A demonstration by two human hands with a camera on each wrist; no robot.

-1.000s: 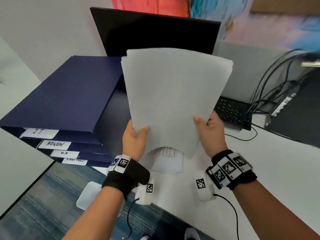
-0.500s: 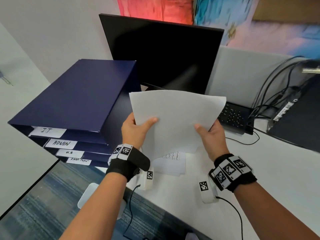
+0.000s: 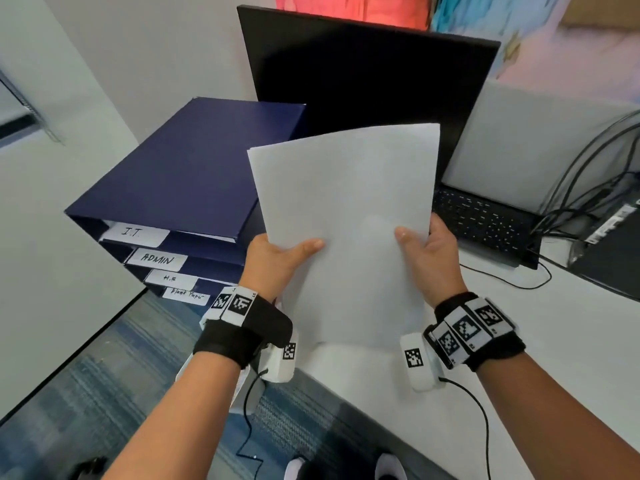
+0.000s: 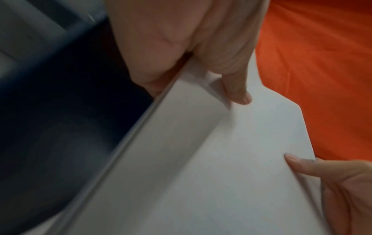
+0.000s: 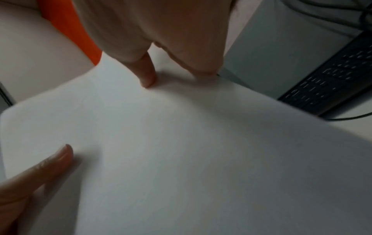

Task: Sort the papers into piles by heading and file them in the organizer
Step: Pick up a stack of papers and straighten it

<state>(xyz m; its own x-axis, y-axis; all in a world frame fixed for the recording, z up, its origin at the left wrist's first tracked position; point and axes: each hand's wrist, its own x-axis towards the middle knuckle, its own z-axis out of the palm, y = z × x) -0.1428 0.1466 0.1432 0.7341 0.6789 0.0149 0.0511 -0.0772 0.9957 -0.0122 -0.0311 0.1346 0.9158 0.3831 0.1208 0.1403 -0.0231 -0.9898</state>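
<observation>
Papers [image 3: 346, 216] — blank white, tilted upright — pinched at each side edge by left hand [image 3: 273, 261] and right hand [image 3: 429, 258].

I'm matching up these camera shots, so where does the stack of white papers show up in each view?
Head: stack of papers at centre, held upright between left hand and right hand.
Left wrist: fills the lower right.
Right wrist: fills the lower half.
Shared landmark: the thumbs pressed on the front sheet.

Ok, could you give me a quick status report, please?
Both hands, left and right, grip the blank white paper stack. Navy labelled organizer sits left, slots unobstructed.
</observation>
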